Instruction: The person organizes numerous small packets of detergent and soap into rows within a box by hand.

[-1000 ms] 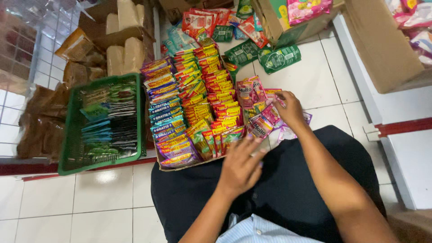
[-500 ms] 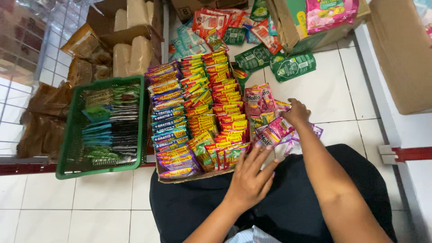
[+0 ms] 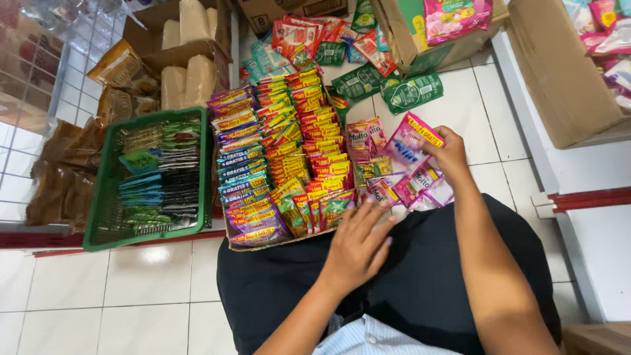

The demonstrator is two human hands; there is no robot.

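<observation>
My right hand grips a pink sachet packet and lifts it off a small heap of pink and red sachets lying on the tiled floor by my lap. My left hand rests flat, fingers spread, on my dark trousers, its fingertips touching the edge of that heap. Just left of both hands stands a shallow cardboard tray packed with rows of upright sachets in purple, blue, yellow, red and green.
A green plastic basket of dark and teal sachets sits left of the tray. Brown packets lie by a wire rack. Cardboard boxes and loose green and red sachets crowd the far floor.
My right hand has closed on a pink sachet and raised it from the heap. My left hand has slid forward on my lap toward the heap.
</observation>
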